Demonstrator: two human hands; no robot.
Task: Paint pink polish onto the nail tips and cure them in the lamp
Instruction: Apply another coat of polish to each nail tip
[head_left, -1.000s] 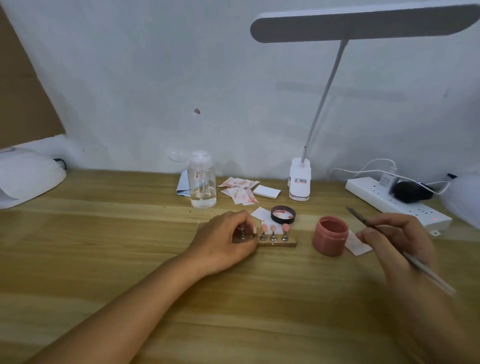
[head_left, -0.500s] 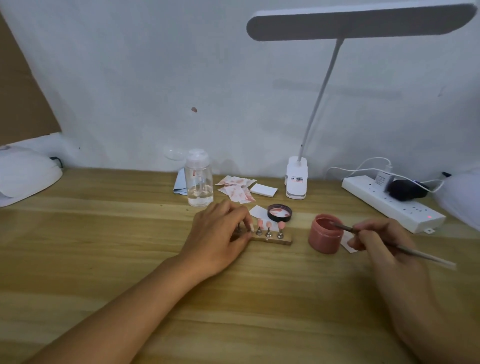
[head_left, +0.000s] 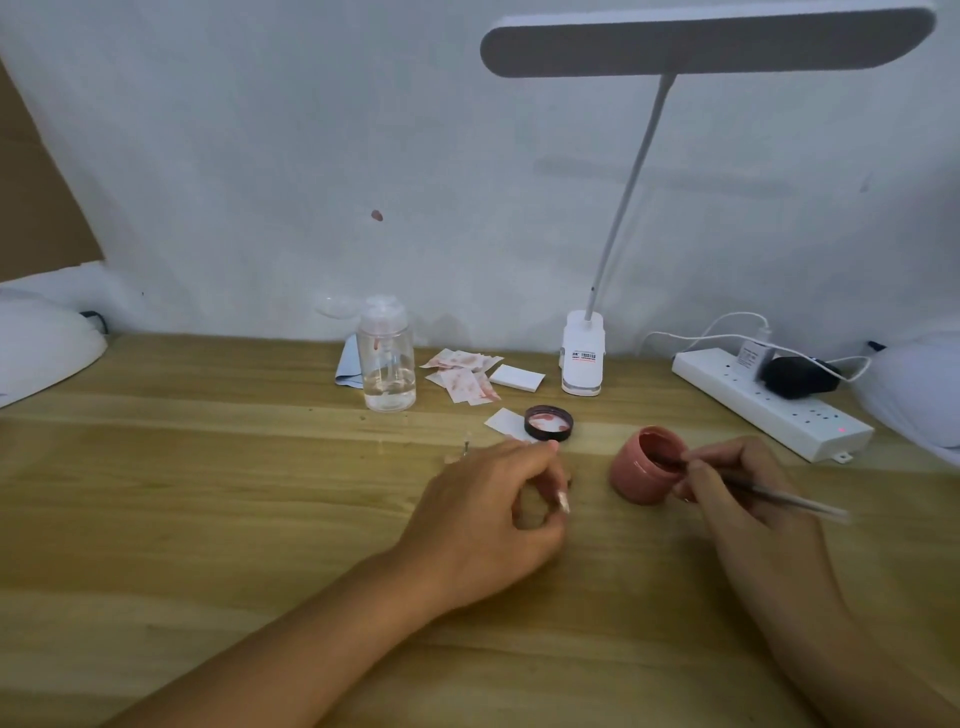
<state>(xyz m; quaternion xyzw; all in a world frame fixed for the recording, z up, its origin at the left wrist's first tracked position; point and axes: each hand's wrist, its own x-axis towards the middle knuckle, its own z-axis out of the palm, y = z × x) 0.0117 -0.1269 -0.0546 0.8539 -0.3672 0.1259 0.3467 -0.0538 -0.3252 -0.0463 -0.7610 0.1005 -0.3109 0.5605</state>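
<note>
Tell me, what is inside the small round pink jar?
Inside the small pink jar is pink polish, and the thin metal brush in the right hand dips in. Its bottom is hidden.
</note>
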